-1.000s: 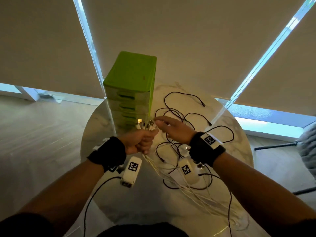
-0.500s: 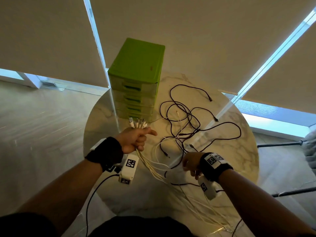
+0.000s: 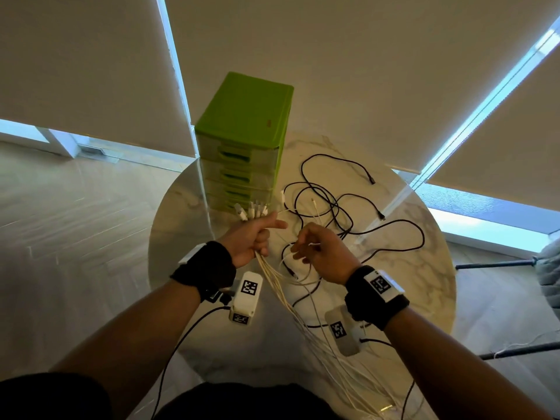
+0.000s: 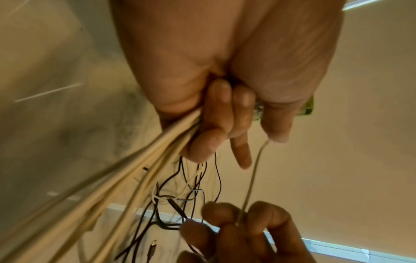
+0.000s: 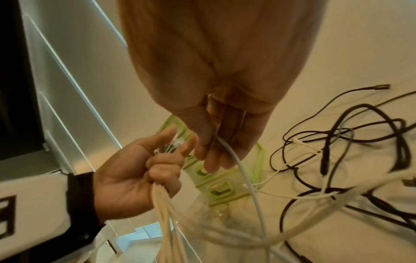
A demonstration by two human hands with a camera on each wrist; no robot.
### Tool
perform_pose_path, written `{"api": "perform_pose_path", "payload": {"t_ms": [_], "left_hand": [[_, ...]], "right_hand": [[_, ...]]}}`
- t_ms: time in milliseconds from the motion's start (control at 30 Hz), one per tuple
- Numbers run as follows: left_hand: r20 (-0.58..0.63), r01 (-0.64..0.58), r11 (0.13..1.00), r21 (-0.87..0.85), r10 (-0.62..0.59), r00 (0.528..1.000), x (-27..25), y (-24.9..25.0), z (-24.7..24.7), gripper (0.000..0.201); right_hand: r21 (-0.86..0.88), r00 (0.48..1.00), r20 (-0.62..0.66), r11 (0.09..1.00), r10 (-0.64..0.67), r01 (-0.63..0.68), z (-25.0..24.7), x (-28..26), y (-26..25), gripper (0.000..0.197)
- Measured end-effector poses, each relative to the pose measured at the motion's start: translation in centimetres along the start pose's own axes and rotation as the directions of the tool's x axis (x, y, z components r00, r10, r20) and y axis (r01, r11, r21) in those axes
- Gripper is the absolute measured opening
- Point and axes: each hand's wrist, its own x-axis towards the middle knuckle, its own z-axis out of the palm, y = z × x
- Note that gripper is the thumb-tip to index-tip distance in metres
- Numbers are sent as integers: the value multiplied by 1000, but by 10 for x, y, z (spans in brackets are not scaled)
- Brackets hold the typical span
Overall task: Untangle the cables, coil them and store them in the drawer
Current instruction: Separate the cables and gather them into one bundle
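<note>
My left hand [image 3: 253,237] grips a bundle of several white cables [image 3: 291,301], their plugs [image 3: 251,210] sticking up above the fist in front of the green drawer unit [image 3: 242,140]. The strands trail down past the table's near edge. My right hand [image 3: 318,253], just right of the left, pinches one thin white cable [image 5: 238,160] between thumb and fingers; the left wrist view shows that strand [image 4: 252,178] running from my left hand to the right fingers [image 4: 225,215]. Black cables [image 3: 333,207] lie tangled on the round marble table [image 3: 424,268] beyond both hands.
The drawer unit stands at the table's back left, all drawers closed. Window blinds hang behind the table. A dark stand leg [image 3: 497,263] and grey fabric [image 3: 550,274] lie off the right edge. Wooden floor stretches to the left.
My right hand dropped toward the near table edge, then rose again beside the left hand, now pinching a white cable. The left hand kept its grip on the bundle.
</note>
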Motion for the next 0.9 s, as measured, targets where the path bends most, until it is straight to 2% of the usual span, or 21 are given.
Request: {"api": "perform_pose_path", "payload": {"t_ms": [67, 167, 200, 300, 367, 433, 500, 567, 667, 800, 900], "left_hand": [[12, -32, 999, -8, 32, 999, -2, 2, 7, 33], [-9, -97, 994, 50, 98, 995, -4, 2, 13, 23], [-15, -112, 991, 73, 113, 993, -6, 1, 14, 21], [-13, -124, 986, 111, 126, 992, -10, 0, 19, 21], [4, -108, 986, 123, 109, 994, -12, 1, 22, 15], [15, -93, 985, 146, 92, 996, -12, 2, 28, 9], [-12, -94, 980, 177, 98, 995, -11, 4, 34, 22], [-29, -117, 975, 187, 124, 992, -12, 8, 41, 26], [-20, -153, 975, 161, 158, 987, -13, 16, 45, 28], [15, -187, 971, 148, 187, 982, -10, 26, 56, 22], [21, -194, 972, 131, 193, 981, -9, 38, 69, 23]], "right_hand": [[-44, 997, 76, 999, -22, 25, 2, -3, -4, 20], [-76, 985, 169, 997, -18, 32, 1, -6, -4, 22], [-70, 985, 170, 997, -9, 21, 0, -5, -3, 18], [24, 1000, -9, 1000, 1, -1, -7, -1, -4, 5], [97, 995, -93, 995, -24, 33, -9, 1, -15, 16], [109, 989, -121, 989, -90, 103, -8, 2, -29, 22], [80, 978, -174, 988, -118, 134, -6, 5, -38, 16], [51, 966, -231, 990, -117, 132, -7, 9, -44, 11], [67, 951, -271, 983, -148, 172, -12, 11, -52, 14], [307, 965, -231, 932, -124, 193, -22, 8, -66, 18], [376, 962, -234, 899, -142, 224, -33, 5, -75, 18]]}}
